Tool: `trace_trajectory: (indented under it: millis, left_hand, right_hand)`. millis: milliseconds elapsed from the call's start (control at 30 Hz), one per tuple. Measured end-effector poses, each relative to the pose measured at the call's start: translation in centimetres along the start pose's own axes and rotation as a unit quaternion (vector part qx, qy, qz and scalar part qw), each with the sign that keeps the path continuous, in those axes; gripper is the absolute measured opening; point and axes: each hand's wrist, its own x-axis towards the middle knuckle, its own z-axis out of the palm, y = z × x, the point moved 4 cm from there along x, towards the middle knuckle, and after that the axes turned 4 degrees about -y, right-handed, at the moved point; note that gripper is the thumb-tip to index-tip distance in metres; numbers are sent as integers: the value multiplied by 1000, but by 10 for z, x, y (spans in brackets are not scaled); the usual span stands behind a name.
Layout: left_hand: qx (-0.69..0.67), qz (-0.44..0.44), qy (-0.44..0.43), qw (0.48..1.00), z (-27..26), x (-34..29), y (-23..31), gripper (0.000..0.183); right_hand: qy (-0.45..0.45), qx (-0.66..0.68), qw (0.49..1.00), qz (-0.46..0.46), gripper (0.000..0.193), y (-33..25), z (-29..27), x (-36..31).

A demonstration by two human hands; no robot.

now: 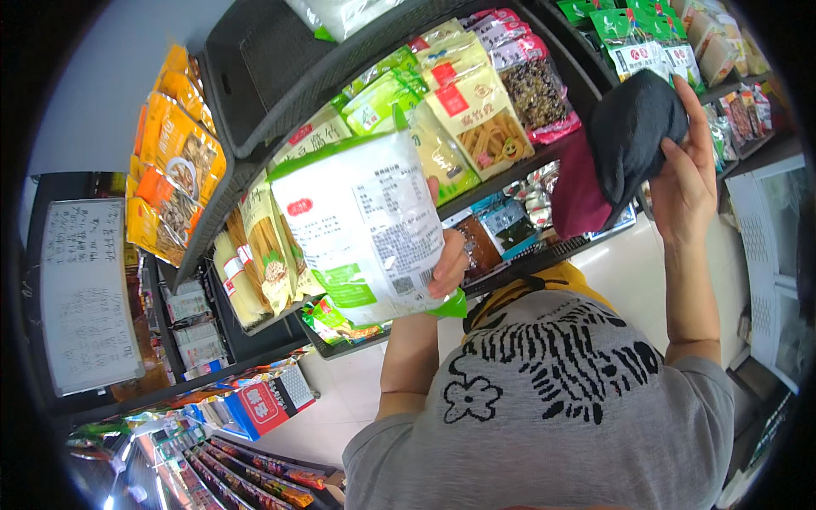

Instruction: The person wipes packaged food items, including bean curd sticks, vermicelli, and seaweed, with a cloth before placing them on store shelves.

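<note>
My left hand (450,262) is closed on the right edge of a white and green plastic food packet (357,225), held up in front of the shelf with its printed side facing me. Most of that hand is hidden behind the packet. On the right, my right hand (688,183) grips a folded cloth (637,115), black on one part and maroon on the other. Its fingers are partly covered by the cloth. Behind the packet, cream bags of dried bean curd sticks (484,115) and light green bags (387,93) stand in a black shelf bin.
Orange packets (174,157) stand at the left, next to an empty-looking black tray (255,72). Green-topped packets (633,42) fill a shelf at upper right. A whiteboard (89,293) is at far left, and a white cabinet (769,246) at far right.
</note>
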Motion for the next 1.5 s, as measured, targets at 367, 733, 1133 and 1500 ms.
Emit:
trace_trajectory:
  millis: [367, 733, 1133, 1500]
  left_hand:
    - [40, 14, 123, 991, -22, 85, -47, 68]
    - [72, 25, 87, 993, -19, 83, -19, 66]
    - [210, 86, 96, 969, 14, 30, 1, 68]
    - [87, 145, 78, 983, 6, 21, 10, 71]
  right_hand:
    - [-53, 81, 992, 79, 75, -8, -102, 56]
    - [-61, 444, 893, 48, 41, 80, -226, 41]
    - [-45, 441, 869, 219, 52, 94, -107, 10]
    - [-168, 454, 832, 271, 64, 90, -52, -20]
